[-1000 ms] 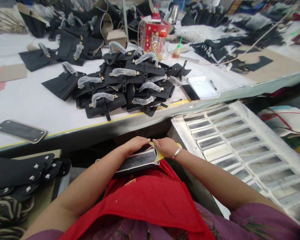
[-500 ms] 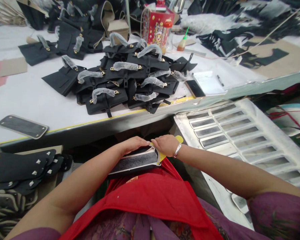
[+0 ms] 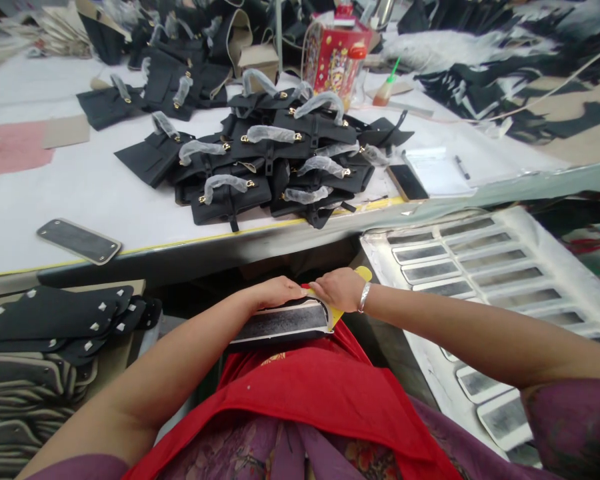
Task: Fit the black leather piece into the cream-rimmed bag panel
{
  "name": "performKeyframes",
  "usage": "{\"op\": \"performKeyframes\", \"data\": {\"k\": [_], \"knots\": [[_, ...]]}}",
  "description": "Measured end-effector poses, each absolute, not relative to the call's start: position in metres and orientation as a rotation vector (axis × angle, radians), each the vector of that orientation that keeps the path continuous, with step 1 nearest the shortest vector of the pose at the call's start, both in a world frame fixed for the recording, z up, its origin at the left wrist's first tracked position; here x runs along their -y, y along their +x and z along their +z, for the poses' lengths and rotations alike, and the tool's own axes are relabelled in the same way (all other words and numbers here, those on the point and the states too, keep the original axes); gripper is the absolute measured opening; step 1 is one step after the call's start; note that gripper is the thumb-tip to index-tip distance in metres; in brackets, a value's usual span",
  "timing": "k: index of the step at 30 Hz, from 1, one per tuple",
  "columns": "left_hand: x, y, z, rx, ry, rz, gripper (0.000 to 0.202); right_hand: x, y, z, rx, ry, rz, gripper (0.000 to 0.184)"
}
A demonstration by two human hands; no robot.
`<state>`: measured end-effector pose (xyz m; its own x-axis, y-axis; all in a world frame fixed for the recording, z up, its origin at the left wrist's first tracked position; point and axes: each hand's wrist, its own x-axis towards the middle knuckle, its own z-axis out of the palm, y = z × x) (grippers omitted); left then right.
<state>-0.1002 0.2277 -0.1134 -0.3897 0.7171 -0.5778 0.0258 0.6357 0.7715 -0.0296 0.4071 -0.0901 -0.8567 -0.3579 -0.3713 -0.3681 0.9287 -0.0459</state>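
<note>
A black panel with a pale border (image 3: 287, 322) lies across my lap, over the red apron (image 3: 310, 380). Along the panel's far edge, my left hand (image 3: 279, 293) is closed on it, with the fingertips towards the right hand. My right hand (image 3: 337, 290) is closed at the panel's right end, around a flat yellow tool (image 3: 364, 273) whose parts stick out past the hand on two sides. A bit of red shows between the hands. The fingers hide most of the tool, so its kind is unclear.
Ahead, black bag parts with wrapped handles (image 3: 273, 135) are heaped on the white table (image 3: 145, 207), near a phone (image 3: 407, 182) and a notepad (image 3: 435, 170). A loose panel (image 3: 79, 240) lies left. Stacked panels (image 3: 55, 320) stand lower left; a board (image 3: 473, 267) with rows of panels stands right.
The view has shifted left, so everything sits further right in the picture. Both hands keep nearly the same place on the panel, and more panels on the board show at the lower right.
</note>
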Motion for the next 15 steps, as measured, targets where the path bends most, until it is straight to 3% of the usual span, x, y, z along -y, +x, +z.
{"op": "performKeyframes", "data": {"k": [11, 15], "knots": [[-0.208, -0.1, -0.102, -1.903, 0.823, 0.808, 0.041, -0.387, -0.038, -0.076, -2.692, -0.621, 0.009, 0.047], [-0.139, -0.144, -0.06, -2.031, 0.928, 0.822, 0.048, -0.377, -0.042, -0.07, -2.801, -0.597, -0.304, 0.04]]}}
